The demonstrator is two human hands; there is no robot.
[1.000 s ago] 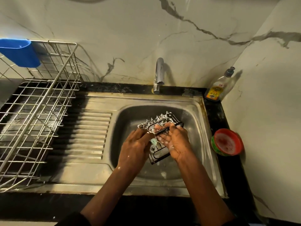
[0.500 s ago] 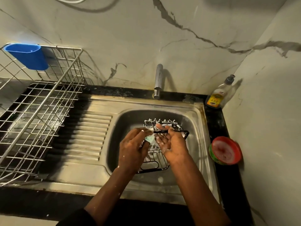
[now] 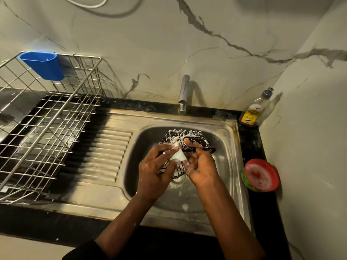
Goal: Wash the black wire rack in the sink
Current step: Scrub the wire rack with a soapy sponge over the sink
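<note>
The black wire rack [image 3: 189, 138], streaked with white foam, is held over the basin of the steel sink [image 3: 228, 156]. My right hand [image 3: 201, 167] grips the rack's front edge, fingers curled over the wire. My left hand [image 3: 156, 167] pinches a pale green soapy sponge [image 3: 179, 155] and presses it against the rack's near side. Both hands carry suds. The rack's lower part is hidden behind my hands.
The tap [image 3: 184, 94] stands behind the basin, with no water visible. A soap bottle [image 3: 255, 109] sits in the back right corner, a red-lidded round tub [image 3: 262, 175] on the right counter. A steel dish rack [image 3: 43, 132] with a blue cup [image 3: 44, 65] stands left, beside the ribbed drainboard [image 3: 105, 152].
The rack has been turned so its foamy grid faces further back. My left hand with the sponge has shifted slightly along the near side. The camera has tilted.
</note>
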